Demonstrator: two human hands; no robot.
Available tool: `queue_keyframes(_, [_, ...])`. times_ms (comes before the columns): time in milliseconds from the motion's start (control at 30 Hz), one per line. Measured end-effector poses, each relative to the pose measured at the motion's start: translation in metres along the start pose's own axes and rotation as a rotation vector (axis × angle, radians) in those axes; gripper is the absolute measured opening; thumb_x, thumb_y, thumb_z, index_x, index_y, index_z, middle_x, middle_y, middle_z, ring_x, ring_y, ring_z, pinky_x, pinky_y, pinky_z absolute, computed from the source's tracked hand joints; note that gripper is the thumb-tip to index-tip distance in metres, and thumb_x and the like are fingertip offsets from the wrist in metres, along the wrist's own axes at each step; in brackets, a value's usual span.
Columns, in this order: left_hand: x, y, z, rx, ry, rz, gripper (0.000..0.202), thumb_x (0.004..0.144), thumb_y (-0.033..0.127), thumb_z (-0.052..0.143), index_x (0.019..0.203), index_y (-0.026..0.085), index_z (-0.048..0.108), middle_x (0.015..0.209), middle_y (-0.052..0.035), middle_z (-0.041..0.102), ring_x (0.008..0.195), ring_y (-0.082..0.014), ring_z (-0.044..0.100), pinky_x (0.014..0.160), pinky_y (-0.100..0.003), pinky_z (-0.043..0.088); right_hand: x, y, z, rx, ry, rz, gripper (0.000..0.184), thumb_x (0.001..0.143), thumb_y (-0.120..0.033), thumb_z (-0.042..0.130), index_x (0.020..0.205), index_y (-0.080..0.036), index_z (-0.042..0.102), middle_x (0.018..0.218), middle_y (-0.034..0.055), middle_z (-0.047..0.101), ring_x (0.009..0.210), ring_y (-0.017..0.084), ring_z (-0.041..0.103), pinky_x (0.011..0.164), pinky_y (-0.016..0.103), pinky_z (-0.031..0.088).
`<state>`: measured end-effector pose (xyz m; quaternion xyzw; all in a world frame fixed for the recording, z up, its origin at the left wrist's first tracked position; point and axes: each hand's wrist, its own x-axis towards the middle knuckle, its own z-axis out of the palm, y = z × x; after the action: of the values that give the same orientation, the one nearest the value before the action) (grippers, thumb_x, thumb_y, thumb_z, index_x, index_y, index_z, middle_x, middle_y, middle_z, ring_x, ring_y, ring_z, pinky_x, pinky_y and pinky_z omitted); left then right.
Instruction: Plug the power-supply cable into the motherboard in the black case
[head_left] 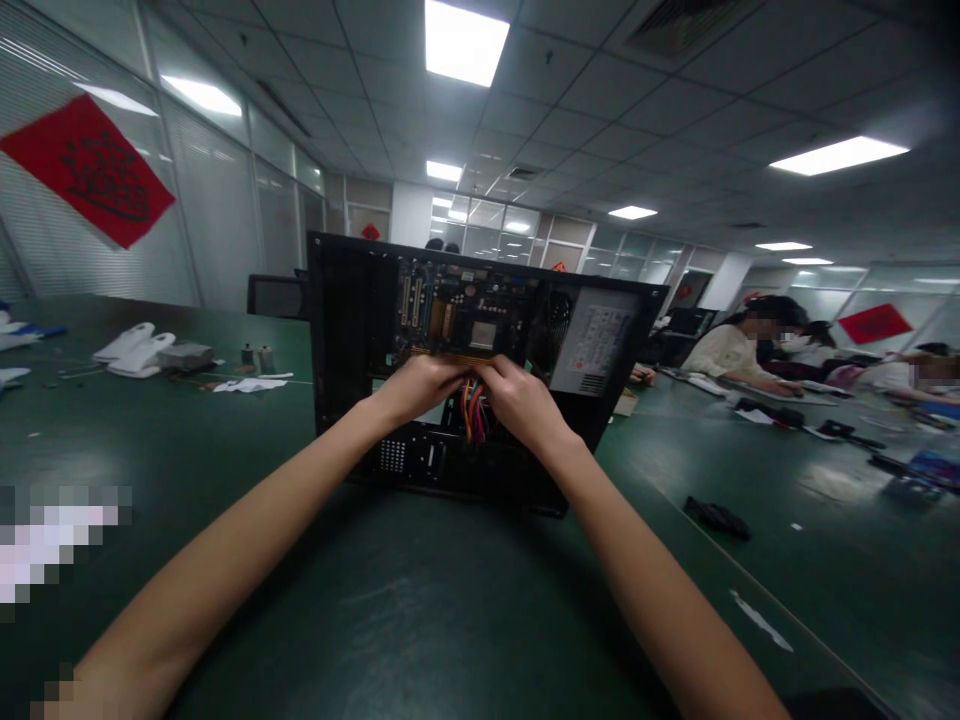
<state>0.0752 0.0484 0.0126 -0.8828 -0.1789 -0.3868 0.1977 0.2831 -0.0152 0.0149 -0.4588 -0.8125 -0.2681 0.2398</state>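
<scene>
Black computer case (341, 340), open side facing the wearer, stands on the desk (390, 590), straight ahead, mid-view. Bare black metal inside; perforated patch low left. Dark motherboard (450, 310) in upper middle: pale and blue slots at left, square silvery chip at right. Power supply (592, 345) at upper right, grey with printed label. Orange, red and dark cables (472, 410) hang below the board, between the hands. Left hand (424, 385) and right hand (521, 395) meet at the board's lower edge, fingers bent; can't tell whether either grip is closed on anything.

Desk is dark green, slightly glossy. Left: white plastic bag (135, 350), grey box (186, 355), white paper (251, 384). Right: crumpled black item (716, 517), white strip (761, 620). Farther right, person in light top (720, 350) leans over the desk. Office room: glass partitions (210, 190), red paper diamond (90, 170) at left, tiled ceiling (375, 40), bright light panels (466, 40).
</scene>
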Motion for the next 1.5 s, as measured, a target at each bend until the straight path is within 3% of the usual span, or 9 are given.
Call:
queue_keyframes(100, [0.003, -0.013, 0.015, -0.034, -0.21, -0.116, 0.024, 0.098, 0.022, 0.055, 0.111, 0.019, 0.076, 0.111, -0.0102, 0.077, 0.107, -0.0258, 0.072, 0.093, -0.039, 0.057, -0.001, 0.013, 0.016, 0.018, -0.139, 0.136, 0.029, 0.099, -0.01, 0.043, 0.118, -0.014, 0.065, 0.119, 0.015, 0.063, 0.102, 0.024, 0.065, 0.083, 0.032, 0.053])
queue_keyframes(200, [0.011, -0.024, 0.024, 0.018, -0.434, -0.213, 0.026, 0.099, 0.025, 0.053, 0.103, 0.019, 0.078, 0.103, -0.01, 0.078, 0.102, -0.0266, 0.072, 0.089, -0.036, 0.055, -0.002, 0.028, 0.032, 0.122, -0.165, 0.221, 0.023, 0.097, -0.012, 0.049, 0.111, -0.013, 0.067, 0.117, 0.014, 0.064, 0.107, 0.023, 0.063, 0.091, 0.03, 0.049])
queue_keyframes(333, [0.014, -0.03, 0.03, 0.049, -0.546, -0.228, 0.028, 0.098, 0.026, 0.053, 0.112, 0.023, 0.077, 0.107, -0.008, 0.077, 0.104, -0.0254, 0.071, 0.088, -0.032, 0.052, -0.002, 0.035, 0.042, 0.192, -0.19, 0.237, 0.019, 0.093, -0.015, 0.056, 0.106, -0.013, 0.07, 0.113, 0.013, 0.067, 0.106, 0.022, 0.063, 0.091, 0.03, 0.047])
queue_keyframes(600, [0.006, -0.039, 0.042, 0.114, -0.594, -0.195, 0.029, 0.098, 0.027, 0.053, 0.115, 0.024, 0.076, 0.103, -0.0075, 0.078, 0.098, -0.0239, 0.072, 0.082, -0.029, 0.051, -0.001, 0.03, 0.043, 0.147, -0.288, 0.205, 0.024, 0.093, -0.021, 0.06, 0.11, -0.011, 0.072, 0.114, 0.0145, 0.07, 0.108, 0.024, 0.064, 0.091, 0.029, 0.045])
queue_keyframes(833, [0.01, -0.031, 0.039, 0.145, -0.602, -0.19, 0.029, 0.097, 0.027, 0.054, 0.116, 0.026, 0.076, 0.105, -0.0067, 0.078, 0.1, -0.0238, 0.072, 0.083, -0.028, 0.051, -0.001, 0.03, 0.043, 0.134, -0.326, 0.193, 0.024, 0.092, -0.022, 0.061, 0.109, -0.01, 0.073, 0.112, 0.0153, 0.071, 0.108, 0.025, 0.065, 0.09, 0.029, 0.045])
queue_keyframes(1133, [0.013, -0.019, 0.036, 0.203, -0.622, -0.206, 0.034, 0.096, 0.021, 0.05, 0.118, 0.024, 0.076, 0.107, -0.0108, 0.077, 0.103, -0.0265, 0.072, 0.085, -0.032, 0.053, -0.001, 0.035, 0.047, 0.157, -0.345, 0.181, 0.021, 0.089, -0.013, 0.063, 0.108, -0.011, 0.072, 0.111, 0.0144, 0.07, 0.107, 0.023, 0.064, 0.089, 0.027, 0.044])
queue_keyframes(1500, [0.006, -0.031, 0.043, 0.125, -0.586, -0.237, 0.032, 0.097, 0.026, 0.052, 0.118, 0.026, 0.076, 0.109, -0.0089, 0.077, 0.105, -0.0264, 0.071, 0.085, -0.032, 0.053, -0.003, 0.037, 0.05, 0.166, -0.336, 0.174, 0.021, 0.087, -0.01, 0.063, 0.106, -0.01, 0.071, 0.11, 0.0147, 0.068, 0.107, 0.023, 0.063, 0.089, 0.028, 0.044])
